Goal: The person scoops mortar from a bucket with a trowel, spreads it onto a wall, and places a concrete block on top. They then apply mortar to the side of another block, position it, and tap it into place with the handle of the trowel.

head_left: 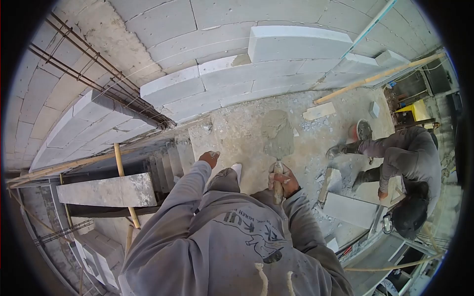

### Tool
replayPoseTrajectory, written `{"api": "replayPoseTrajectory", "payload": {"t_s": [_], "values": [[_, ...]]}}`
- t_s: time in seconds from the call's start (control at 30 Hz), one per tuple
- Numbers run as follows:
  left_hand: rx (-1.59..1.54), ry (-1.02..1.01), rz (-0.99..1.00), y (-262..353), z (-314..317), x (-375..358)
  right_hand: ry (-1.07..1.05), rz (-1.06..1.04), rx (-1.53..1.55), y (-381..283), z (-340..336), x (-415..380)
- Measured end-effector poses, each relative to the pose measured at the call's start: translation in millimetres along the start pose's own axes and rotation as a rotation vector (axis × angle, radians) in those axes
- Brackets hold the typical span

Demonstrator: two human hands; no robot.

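My right hand (283, 180) is wrapped round the wooden handle of a trowel (278, 140), whose blade points away from me and bears a load of grey mortar (275, 123). My left hand (210, 159) hangs over the floor with its fingers curled together; whether anything is in them is too small to tell. In front stands a low wall of pale blocks (224, 74), with one block (296, 44) on its top course. A patch of mortar (241, 60) lies on the wall just left of that block.
On the right a co-worker (412, 163) bends over a pale slab (349, 209), near a bucket (364, 130). Rusty rebar (113, 81) rises by the wall at the left. Below it are a stair opening (165, 163) and a concrete-faced board (106, 191). Rubble dots the floor (237, 118).
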State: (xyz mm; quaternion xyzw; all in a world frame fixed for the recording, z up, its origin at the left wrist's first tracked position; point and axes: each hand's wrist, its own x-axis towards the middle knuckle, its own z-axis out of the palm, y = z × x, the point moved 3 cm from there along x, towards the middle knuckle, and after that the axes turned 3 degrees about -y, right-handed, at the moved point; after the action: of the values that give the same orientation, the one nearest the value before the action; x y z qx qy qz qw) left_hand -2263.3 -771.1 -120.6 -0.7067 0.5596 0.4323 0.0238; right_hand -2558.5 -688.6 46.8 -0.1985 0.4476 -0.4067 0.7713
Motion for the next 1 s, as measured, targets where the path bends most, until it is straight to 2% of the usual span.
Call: {"api": "replayPoseTrajectory", "payload": {"t_s": [0.07,0.1,0.13,0.2,0.27,0.33,0.37,0.4,0.43,0.47,0.5,0.53,0.57,0.6,0.63,0.7,0.73,0.77,0.8,0.83,0.87,0.93,1.0], "values": [[-0.334,0.064,0.061,-75,16,56,-0.051,0.028,-0.048,-16,12,54],[-0.468,-0.009,-0.005,-65,-14,31,-0.086,0.048,-0.076,-22,18,79],[-0.376,0.028,-0.015,-54,-42,6,-0.091,0.059,-0.083,-26,20,105],[-0.447,0.207,-0.051,-124,-26,21,-0.044,0.049,-0.152,-34,19,161],[-0.607,0.189,-0.308,-126,-41,-24,-0.036,0.032,-0.221,-43,16,215],[-0.902,0.187,-0.479,-167,-7,-45,-0.037,0.024,-0.294,-46,7,272],[-0.641,0.178,-0.502,-181,4,-61,0.039,-0.067,-0.440,-45,-3,301],[0.053,0.223,-0.194,-216,31,-69,0.107,-0.171,-0.584,-53,-6,331],[-0.157,0.172,-0.237,-225,56,-82,0.089,-0.159,-0.579,-59,-7,359],[-0.355,0.109,-0.280,-236,76,-99,0.166,-0.250,-0.680,-63,-13,379],[-0.392,0.089,-0.443,-256,111,-101,0.249,-0.341,-0.783,-65,-16,394],[-0.446,-0.022,-0.543,-241,124,-107,0.249,-0.321,-0.779,-71,-13,403],[-0.465,-0.104,-0.509,-175,99,-111,0.309,-0.323,-0.837,-88,-3,402],[-0.548,-0.167,-0.747,-152,101,-102,0.369,-0.330,-0.899,-98,0,403],[-0.311,-0.162,-0.688,-145,110,-85,0.372,-0.323,-0.906,-95,-4,411],[-0.490,-0.054,-0.482,-124,122,-50,0.560,-0.521,-1.221,-90,-15,425],[-0.598,0.002,-0.404,-113,124,-34,0.590,-0.560,-1.264,-79,-26,433],[-0.622,0.025,-0.356,-75,91,-21,0.580,-0.550,-1.280,-76,-25,435],[-0.643,0.047,-0.308,-35,47,-7,0.562,-0.532,-1.430,-75,-19,435],[-0.697,0.075,-0.366,-33,43,7,0.541,-0.509,-1.579,-69,-14,432],[-0.764,0.111,-0.362,-6,10,13,0.535,-0.495,-1.590,-60,-11,431],[-0.844,0.183,-0.235,-13,4,29,0.425,-0.468,-1.687,-41,3,429],[-0.846,0.218,-0.248,-14,-13,27,0.409,-0.390,-1.713,-27,15,420]]}}
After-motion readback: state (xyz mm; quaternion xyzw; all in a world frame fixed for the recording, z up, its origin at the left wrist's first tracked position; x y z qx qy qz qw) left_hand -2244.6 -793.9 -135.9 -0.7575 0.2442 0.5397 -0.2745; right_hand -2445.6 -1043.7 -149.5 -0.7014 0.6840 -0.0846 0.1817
